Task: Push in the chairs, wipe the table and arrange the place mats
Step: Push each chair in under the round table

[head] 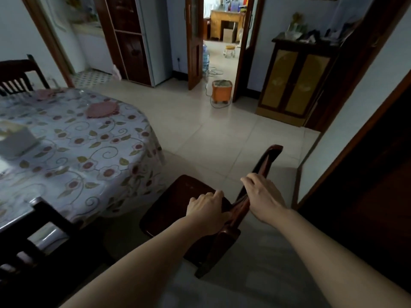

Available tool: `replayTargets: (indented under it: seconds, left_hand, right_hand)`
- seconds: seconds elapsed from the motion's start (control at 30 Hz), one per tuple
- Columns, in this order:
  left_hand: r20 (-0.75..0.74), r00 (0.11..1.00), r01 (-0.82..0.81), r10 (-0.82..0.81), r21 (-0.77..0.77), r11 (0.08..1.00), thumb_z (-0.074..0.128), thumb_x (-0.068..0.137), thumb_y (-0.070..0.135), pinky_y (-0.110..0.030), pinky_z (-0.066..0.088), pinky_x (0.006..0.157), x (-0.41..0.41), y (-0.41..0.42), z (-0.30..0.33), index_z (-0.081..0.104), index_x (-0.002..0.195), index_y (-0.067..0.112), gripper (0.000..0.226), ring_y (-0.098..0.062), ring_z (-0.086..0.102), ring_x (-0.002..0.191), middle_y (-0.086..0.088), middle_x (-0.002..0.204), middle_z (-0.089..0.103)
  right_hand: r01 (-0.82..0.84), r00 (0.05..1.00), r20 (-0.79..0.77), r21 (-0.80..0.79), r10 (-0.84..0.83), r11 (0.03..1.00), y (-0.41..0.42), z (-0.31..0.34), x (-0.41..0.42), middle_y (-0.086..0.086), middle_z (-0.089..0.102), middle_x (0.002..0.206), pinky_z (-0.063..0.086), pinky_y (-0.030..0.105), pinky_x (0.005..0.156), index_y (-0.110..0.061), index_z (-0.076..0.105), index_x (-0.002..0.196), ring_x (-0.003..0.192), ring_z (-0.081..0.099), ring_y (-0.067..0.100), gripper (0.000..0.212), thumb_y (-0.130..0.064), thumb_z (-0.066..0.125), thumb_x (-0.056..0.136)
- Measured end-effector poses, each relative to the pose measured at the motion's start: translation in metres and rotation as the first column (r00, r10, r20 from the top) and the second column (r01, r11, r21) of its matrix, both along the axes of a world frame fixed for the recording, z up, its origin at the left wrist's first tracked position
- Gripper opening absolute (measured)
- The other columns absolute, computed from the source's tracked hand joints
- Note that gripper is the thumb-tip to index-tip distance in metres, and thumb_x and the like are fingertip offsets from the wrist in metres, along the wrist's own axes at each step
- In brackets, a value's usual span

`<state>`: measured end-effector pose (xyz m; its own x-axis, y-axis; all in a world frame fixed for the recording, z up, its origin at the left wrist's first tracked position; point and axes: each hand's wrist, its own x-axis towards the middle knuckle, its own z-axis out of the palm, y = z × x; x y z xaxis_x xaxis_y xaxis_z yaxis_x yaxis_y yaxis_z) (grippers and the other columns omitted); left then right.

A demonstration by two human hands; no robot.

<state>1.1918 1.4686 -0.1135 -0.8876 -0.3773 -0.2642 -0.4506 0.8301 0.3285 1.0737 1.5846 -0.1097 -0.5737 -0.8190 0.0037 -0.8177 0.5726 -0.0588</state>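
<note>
A dark red wooden chair (pixel 178 196) stands on the floor to the right of the round table (pixel 93 152), apart from it, its seat facing the table. My left hand (pixel 206 210) grips the chair where the seat meets the backrest. My right hand (pixel 262 196) is closed over the backrest's top rail. The table wears a flowered cloth under clear plastic. Two pink place mats lie on it: one (pixel 102 109) near the far right edge, another (pixel 47 94) at the far side.
A white tissue box (pixel 16 141) sits on the table's left. Two more dark chairs stand at the table: one at the near left (pixel 44 241), one at the far left (pixel 17 76). An orange bucket (pixel 222 91) with a cord stands by the doorway. A cabinet (pixel 293 85) lines the right wall.
</note>
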Motion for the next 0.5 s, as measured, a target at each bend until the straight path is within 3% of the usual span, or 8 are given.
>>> replayTargets:
  seconds: [0.2, 0.33, 0.5]
  left_hand:
    - [0.084, 0.995, 0.056, -0.058, 0.029, 0.998, 0.053, 0.085, 0.044, -0.043, 0.038, 0.089, -0.054, 0.023, -0.019, 0.040, 0.125, 0.017, 0.050, -0.030, 0.053, 0.112, -0.009, 0.119, 0.057]
    - [0.125, 0.991, 0.041, -0.046, 0.045, 0.998, 0.059, 0.085, 0.034, -0.035, 0.043, 0.075, -0.079, 0.039, -0.034, 0.039, 0.124, 0.014, 0.048, -0.028, 0.060, 0.102, -0.008, 0.111, 0.061]
    - [0.106, 0.992, 0.068, -0.066, -0.013, 0.998, 0.061, 0.080, 0.016, -0.034, 0.041, 0.066, -0.089, 0.034, -0.036, 0.041, 0.117, 0.010, 0.043, -0.031, 0.061, 0.095, -0.010, 0.103, 0.062]
  right_hand:
    - [0.038, 0.999, 0.037, 0.060, -0.040, 0.997, 0.017, -0.024, -0.040, 0.010, 0.036, 0.140, 0.035, 0.038, 0.102, -0.010, 0.039, 0.133, 0.130, 0.034, 0.028, 0.049, -0.004, 0.050, 0.086]
    - [0.086, 0.991, 0.098, 0.054, -0.091, 0.995, 0.020, -0.042, -0.057, 0.008, 0.022, 0.153, 0.031, 0.037, 0.110, -0.013, 0.034, 0.139, 0.138, 0.029, 0.026, 0.056, -0.019, 0.060, 0.090]
    - [0.022, 0.995, 0.089, 0.110, -0.032, 0.994, 0.016, -0.053, -0.075, 0.003, 0.012, 0.157, 0.024, 0.037, 0.114, -0.016, 0.026, 0.144, 0.141, 0.021, 0.025, 0.064, -0.039, 0.054, 0.091]
